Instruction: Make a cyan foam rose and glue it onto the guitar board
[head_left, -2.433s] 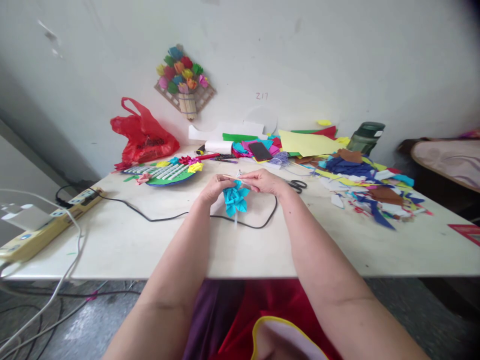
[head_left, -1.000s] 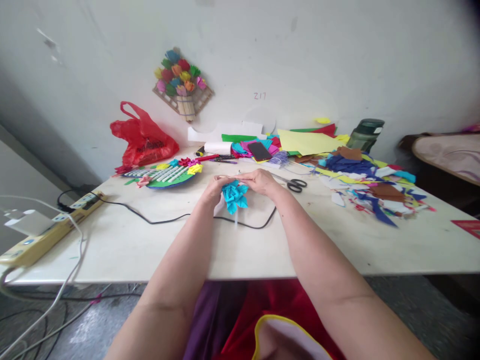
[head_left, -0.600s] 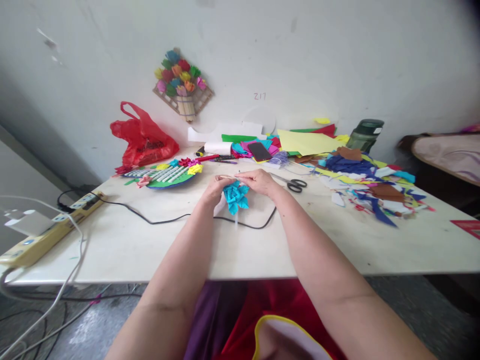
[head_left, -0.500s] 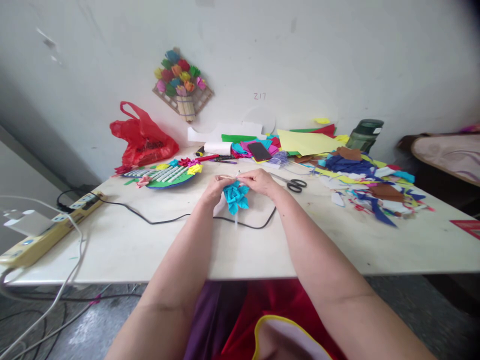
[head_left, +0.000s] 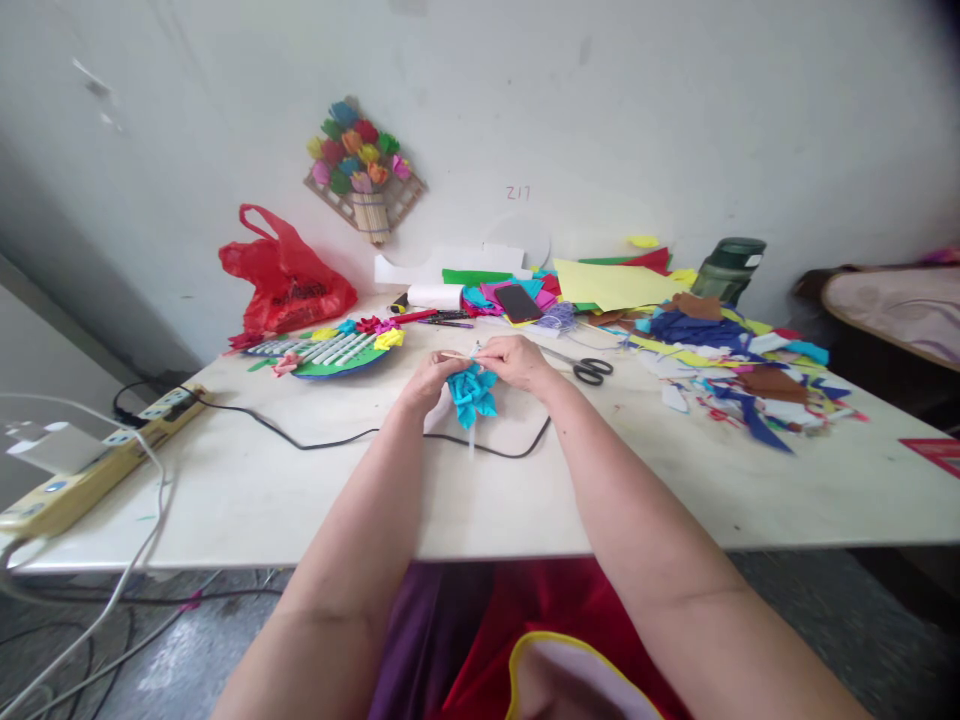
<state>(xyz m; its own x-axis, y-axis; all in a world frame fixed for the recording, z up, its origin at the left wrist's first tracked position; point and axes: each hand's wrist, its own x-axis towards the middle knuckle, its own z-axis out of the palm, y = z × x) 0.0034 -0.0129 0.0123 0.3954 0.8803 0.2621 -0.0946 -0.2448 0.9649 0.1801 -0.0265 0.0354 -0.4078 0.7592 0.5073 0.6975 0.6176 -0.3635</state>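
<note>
Bright blue folded-paper flower (head_left: 472, 397) sits at the middle of the white tabletop (head_left: 495, 510), between the person's 2 bare hands, its pointed petals spread toward the wearer. The left hand (head_left: 430, 378) pinches its far left edge and the right hand (head_left: 515, 362) pinches its far right edge, the fingertips nearly meeting; exactly what lies between them is too small to tell. A slim whitish stick (head_left: 472, 443) pokes out below the near petals. A thin black cord (head_left: 302, 447) runs from a long yellow power strip (head_left: 135, 437) at the left, passing near the flower and curving by the right wrist. Black-handled metal scissors (head_left: 577, 367) lie just beyond that wrist. Farther off are a green oval panel with white striped rolls (head_left: 360, 353), a dark rectangular phone (head_left: 517, 303) and a heap of multicoloured scraps (head_left: 690, 330).
</note>
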